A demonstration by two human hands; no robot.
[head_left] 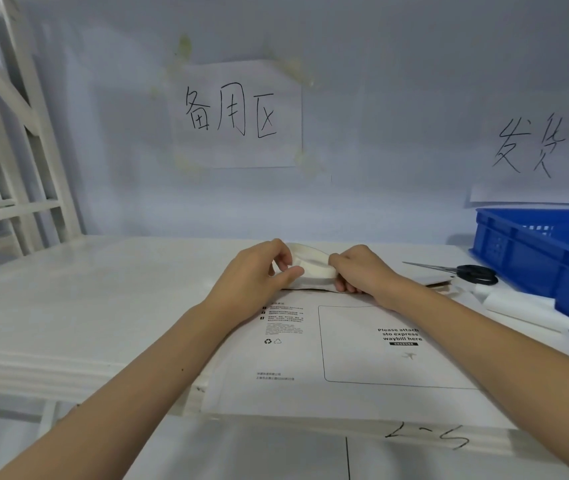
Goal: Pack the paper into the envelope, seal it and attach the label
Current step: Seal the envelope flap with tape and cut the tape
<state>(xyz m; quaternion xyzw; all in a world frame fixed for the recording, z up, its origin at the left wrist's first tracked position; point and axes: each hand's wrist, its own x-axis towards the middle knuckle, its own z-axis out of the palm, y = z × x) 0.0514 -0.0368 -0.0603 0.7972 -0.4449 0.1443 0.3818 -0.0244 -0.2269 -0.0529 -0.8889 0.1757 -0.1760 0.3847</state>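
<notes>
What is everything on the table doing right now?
envelope: lying flat, printed side up
flap: lifted, curled, pinched from both sides
left hand: fingers gripping the flap
right hand: fingers gripping the flap
scissors: closed, lying flat
blue crate: upright, contents hidden

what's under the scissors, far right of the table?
The scissors lie on a flat grey-brown card piece, its edge showing below the blades. White paper pieces lie just in front. What sits beneath the black handles is hidden.
</notes>
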